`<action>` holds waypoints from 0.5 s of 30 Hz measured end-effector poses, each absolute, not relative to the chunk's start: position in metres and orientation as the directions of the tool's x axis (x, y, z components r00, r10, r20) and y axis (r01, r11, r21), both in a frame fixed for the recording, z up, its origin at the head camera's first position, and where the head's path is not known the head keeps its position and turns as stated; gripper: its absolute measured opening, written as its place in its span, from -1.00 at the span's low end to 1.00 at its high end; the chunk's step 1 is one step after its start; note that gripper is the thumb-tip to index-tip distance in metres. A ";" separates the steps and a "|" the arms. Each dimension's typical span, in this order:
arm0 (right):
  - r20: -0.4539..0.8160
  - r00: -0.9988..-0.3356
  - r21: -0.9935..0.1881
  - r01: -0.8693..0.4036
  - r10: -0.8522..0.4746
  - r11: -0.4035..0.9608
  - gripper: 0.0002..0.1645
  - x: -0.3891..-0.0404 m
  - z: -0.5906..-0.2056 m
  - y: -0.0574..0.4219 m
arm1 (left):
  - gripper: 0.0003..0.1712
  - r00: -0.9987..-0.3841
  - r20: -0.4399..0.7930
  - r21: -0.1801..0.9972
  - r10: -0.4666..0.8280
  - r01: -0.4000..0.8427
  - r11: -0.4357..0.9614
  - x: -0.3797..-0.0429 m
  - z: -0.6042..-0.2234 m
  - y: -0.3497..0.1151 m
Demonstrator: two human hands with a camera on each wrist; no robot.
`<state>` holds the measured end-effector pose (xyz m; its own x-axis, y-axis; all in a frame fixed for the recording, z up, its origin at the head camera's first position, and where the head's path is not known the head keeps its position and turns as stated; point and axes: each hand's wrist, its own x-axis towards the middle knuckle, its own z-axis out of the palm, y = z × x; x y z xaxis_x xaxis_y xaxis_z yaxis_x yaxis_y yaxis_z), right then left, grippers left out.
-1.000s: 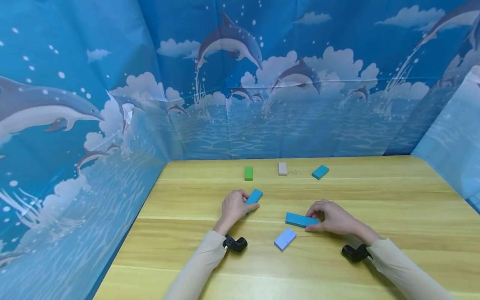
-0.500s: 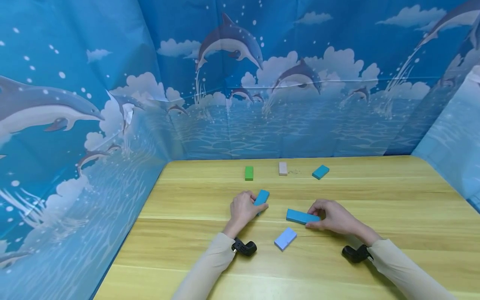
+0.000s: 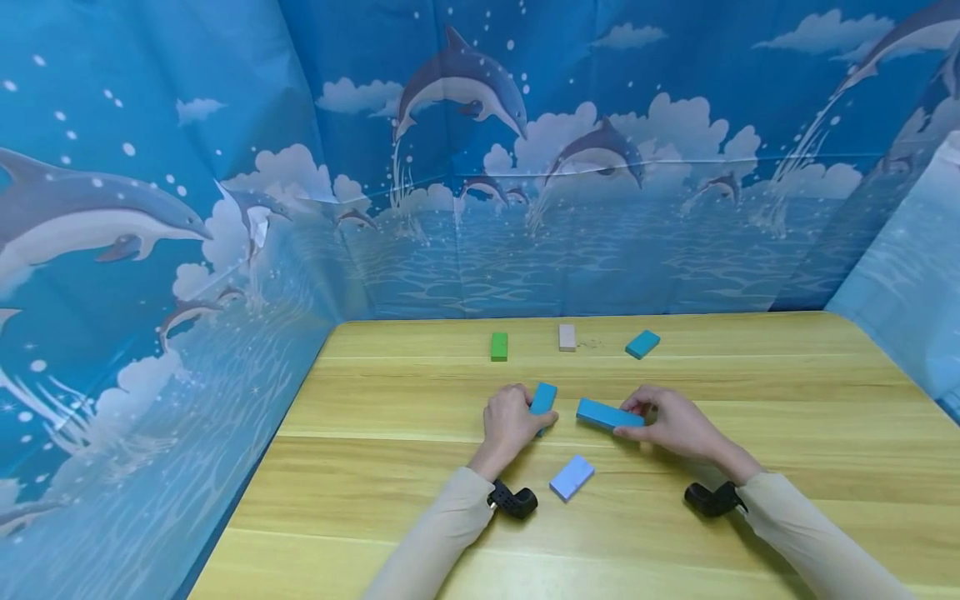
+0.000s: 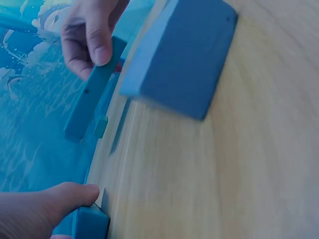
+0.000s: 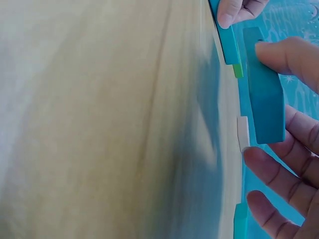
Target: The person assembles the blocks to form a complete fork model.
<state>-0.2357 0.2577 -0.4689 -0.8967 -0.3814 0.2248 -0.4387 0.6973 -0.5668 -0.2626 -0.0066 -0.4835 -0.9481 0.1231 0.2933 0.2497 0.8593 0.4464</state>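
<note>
My left hand grips one blue block between thumb and fingers near the middle of the table. To its right, my right hand pinches another long blue block by its right end. In the left wrist view this second block is raised off the table, with a shadow beneath. The right wrist view shows my thumb on one face of it and a finger behind; other fingers are spread. A small gap separates the two held blocks. Nearer me lies a lavender block, large in the left wrist view.
Along the back of the wooden table lie a green block, a pale pinkish block and a teal-blue block. Behind and beside the table hangs a dolphin-print sheet.
My left hand has slid right with its blue block, closing in on the other one. My right hand has shifted slightly away from me with its block. The loose blocks stay put.
</note>
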 end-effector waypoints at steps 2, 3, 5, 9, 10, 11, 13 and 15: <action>0.229 -0.902 -0.566 -0.429 -0.366 0.704 -0.60 -0.237 -0.468 0.258 | -0.49 -0.949 0.290 0.445 0.122 0.247 0.861 -0.262 -0.482 -0.003; 0.230 -0.905 -0.567 -0.424 -0.358 0.706 -0.59 -0.237 -0.468 0.259 | -0.48 -0.950 0.287 0.447 0.124 0.247 0.860 -0.262 -0.482 -0.002; 0.237 -0.907 -0.567 -0.420 -0.348 0.709 -0.59 -0.239 -0.467 0.259 | -0.46 -0.951 0.280 0.460 0.129 0.251 0.852 -0.261 -0.481 0.000; 0.251 -0.910 -0.567 -0.414 -0.329 0.712 -0.60 -0.242 -0.467 0.260 | -0.45 -0.957 0.253 0.510 0.142 0.256 0.821 -0.262 -0.480 0.000; 0.251 -0.911 -0.568 -0.412 -0.326 0.712 -0.60 -0.243 -0.467 0.261 | -0.46 -0.960 0.241 0.536 0.144 0.255 0.805 -0.262 -0.480 0.000; 0.252 -0.912 -0.571 -0.410 -0.323 0.712 -0.59 -0.243 -0.467 0.261 | -0.47 -0.963 0.228 0.567 0.144 0.252 0.785 -0.263 -0.481 -0.001; 0.254 -0.915 -0.576 -0.404 -0.314 0.711 -0.58 -0.245 -0.466 0.262 | -0.51 -0.971 0.191 0.641 0.143 0.234 0.731 -0.264 -0.481 -0.003; 0.252 -0.920 -0.586 -0.392 -0.301 0.709 -0.56 -0.247 -0.466 0.263 | -0.57 -0.978 0.146 0.731 0.147 0.207 0.650 -0.264 -0.481 -0.006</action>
<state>-0.2466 0.2634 -0.4658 -0.9198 -0.3006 0.2521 -0.3923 0.7088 -0.5862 -0.2638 -0.0059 -0.4813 -0.9783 0.1471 0.1460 0.2068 0.6502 0.7311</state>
